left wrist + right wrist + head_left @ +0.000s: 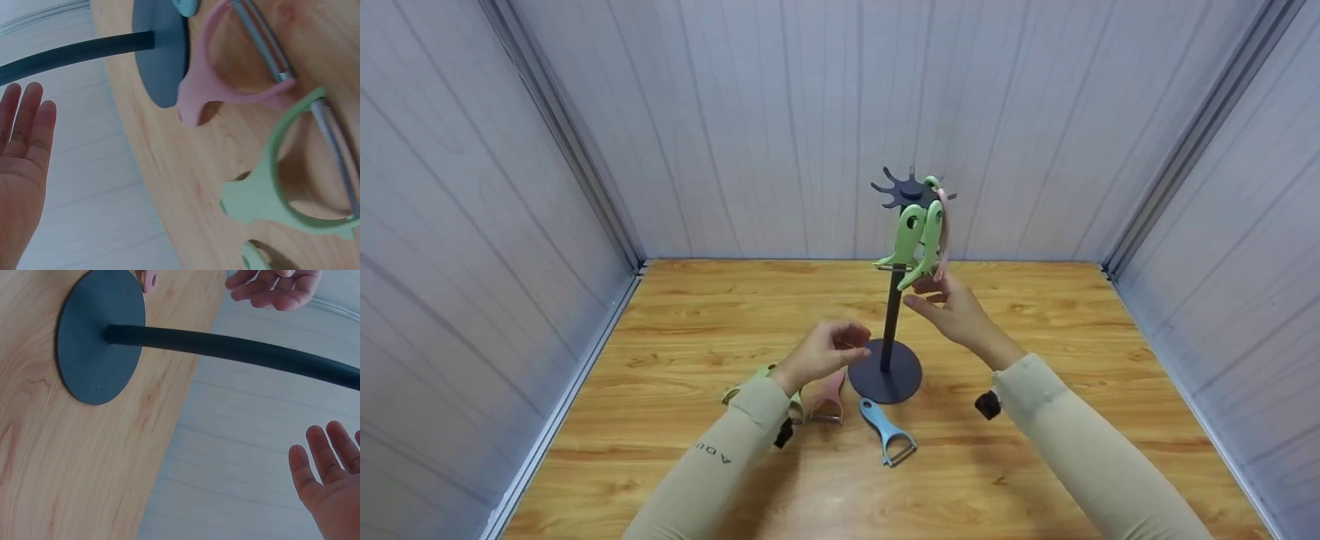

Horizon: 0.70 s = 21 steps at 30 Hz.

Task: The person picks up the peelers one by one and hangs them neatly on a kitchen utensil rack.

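And here we are over the table (pixel 997 480), both hands up around the black stand (pixel 891 319). The left hand (pixel 819 354) sits at ten o'clock of the round base (pixel 906 384), palm turned inward, thumb pointing to three o'clock, fingers gently curved above it. Its grip is wide, a clear gap between thumb and fingertips, and the left wrist view shows those fingers nearly straight.

Over to the right hand (pixel 956 313), higher, at one o'clock of the base! Forearm slanting in from five o'clock, thumb reaching toward the pole, fingers lifted beside the low ends of the hanging peelers. The grip is wide here too, fingers extended in the right wrist view; whether a fingertip touches a peeler, I cannot tell.

Up on the rack (pixel 911 192), a green peeler (pixel 908 236) hangs at six o'clock, a second green one (pixel 932 238) at five, a pink peeler (pixel 946 232) at four, and a green loop (pixel 932 181) pokes out at two.

Down below, a blue peeler (pixel 885 429) lies at six o'clock of the base, another pink one (pixel 832 388) at eight, and green peelers (pixel 256 197) beyond it, partly under the left sleeve (pixel 712 465).
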Available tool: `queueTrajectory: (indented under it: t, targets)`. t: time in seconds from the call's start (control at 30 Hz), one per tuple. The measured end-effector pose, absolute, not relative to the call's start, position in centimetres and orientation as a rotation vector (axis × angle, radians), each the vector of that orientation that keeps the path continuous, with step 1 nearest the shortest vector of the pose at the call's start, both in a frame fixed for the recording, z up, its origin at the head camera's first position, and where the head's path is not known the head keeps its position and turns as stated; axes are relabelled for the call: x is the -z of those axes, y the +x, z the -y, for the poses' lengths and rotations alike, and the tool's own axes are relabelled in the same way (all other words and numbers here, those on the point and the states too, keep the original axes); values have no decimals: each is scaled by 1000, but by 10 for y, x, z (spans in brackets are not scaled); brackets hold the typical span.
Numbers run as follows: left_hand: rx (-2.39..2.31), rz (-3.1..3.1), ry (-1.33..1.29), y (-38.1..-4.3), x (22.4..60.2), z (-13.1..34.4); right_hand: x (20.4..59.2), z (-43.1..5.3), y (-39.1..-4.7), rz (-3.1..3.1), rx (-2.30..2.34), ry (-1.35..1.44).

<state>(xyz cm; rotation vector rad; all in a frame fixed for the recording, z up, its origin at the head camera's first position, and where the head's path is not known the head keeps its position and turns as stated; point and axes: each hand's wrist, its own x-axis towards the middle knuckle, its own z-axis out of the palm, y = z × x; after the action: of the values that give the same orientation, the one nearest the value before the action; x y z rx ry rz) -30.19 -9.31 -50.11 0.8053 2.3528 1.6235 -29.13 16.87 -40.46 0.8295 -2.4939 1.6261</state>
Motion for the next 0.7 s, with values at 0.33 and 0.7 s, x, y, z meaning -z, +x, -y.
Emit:
queueTrajectory:
  t: [0.33, 0.7]
  targets:
    - [-1459, -2308, 832, -290, 526, 94, 431, -151, -316, 2502, -1763, 864]
    - [-1242, -2324, 881, -281, 544, 89, 459, -137, -327, 2518, -1668, 827]
